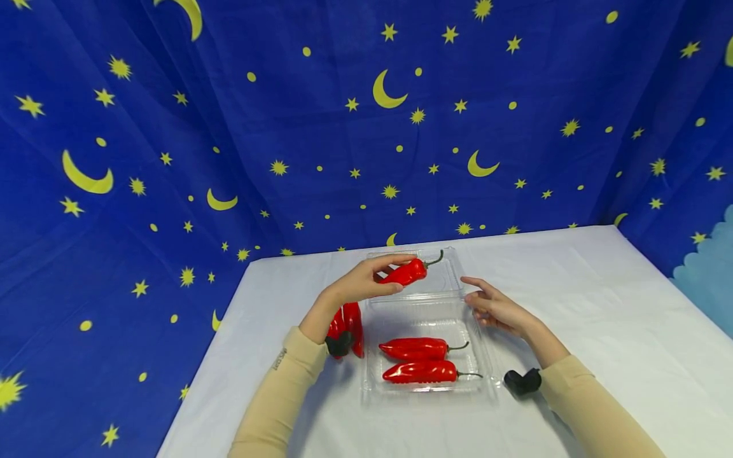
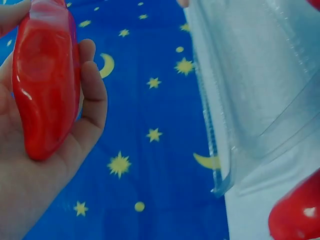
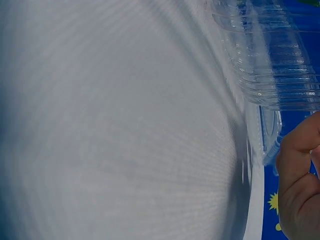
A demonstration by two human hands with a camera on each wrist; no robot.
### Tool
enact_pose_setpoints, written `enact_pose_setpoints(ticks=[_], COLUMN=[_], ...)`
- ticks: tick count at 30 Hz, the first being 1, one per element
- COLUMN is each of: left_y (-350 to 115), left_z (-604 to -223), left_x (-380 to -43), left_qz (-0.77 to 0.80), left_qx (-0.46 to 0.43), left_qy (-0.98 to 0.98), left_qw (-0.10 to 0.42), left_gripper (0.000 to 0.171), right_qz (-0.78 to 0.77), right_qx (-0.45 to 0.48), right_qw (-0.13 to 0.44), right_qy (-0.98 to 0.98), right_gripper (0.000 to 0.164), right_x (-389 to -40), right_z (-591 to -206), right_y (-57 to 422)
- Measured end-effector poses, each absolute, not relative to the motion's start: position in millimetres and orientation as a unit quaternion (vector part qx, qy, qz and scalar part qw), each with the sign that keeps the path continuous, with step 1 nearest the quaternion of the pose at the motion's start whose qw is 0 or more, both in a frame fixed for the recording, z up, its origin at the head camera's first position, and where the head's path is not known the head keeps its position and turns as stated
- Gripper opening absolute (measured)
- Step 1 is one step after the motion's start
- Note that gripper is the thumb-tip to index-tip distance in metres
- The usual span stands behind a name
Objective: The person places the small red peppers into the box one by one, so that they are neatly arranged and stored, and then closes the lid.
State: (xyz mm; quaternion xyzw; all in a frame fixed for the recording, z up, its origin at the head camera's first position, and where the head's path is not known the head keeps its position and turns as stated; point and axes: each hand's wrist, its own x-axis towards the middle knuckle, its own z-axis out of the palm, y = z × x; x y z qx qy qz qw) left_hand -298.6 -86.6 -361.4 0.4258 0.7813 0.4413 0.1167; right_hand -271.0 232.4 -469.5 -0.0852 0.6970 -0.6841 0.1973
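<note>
Now, head view: left hand (image 1: 363, 280) curled round a red pepper (image 1: 409, 272), held over the rear half of an open clear container (image 1: 426, 327). Two peppers (image 1: 415, 348) lie in its near half; more peppers (image 1: 356, 324) on the tabletop (image 1: 578, 305), left. Right hand (image 1: 501, 310) at the container's right edge, fingers loosely bent — contact uncertain. Left wrist view: pepper along palm, fingers round its side. Right wrist view: bent fingers near clear plastic — any hold hidden.

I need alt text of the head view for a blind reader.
A person's left hand holds a red pepper; two more peppers lie in an open clear container beside the right hand. Other peppers lie left of the container on a white table.
</note>
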Motion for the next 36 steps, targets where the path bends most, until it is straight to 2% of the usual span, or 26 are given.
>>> enact_pose_setpoints(ticks=[12, 28, 36], left_y=[-71.5, -65.7, -62.6], left_z=[-389.1, -406.2, -420.2], left_x=[-301.5, -295.1, -287.9], left_qz=[0.392, 0.358, 0.339], left_qx=[0.437, 0.436, 0.431], left_qy=[0.796, 0.801, 0.809], left_qw=[0.149, 0.202, 0.209], left_gripper=[0.056, 0.055, 0.056], right_qz=[-0.691, -0.691, -0.688], right_qx=[-0.092, -0.087, -0.085], right_qw=[0.198, 0.199, 0.197], right_qy=[0.689, 0.690, 0.693], right_gripper=[0.067, 0.066, 0.065], right_x=[-269.8, -269.6, -270.1], right_z=[-468.8, -470.5, -471.2], right_y=[231.0, 232.4, 232.8])
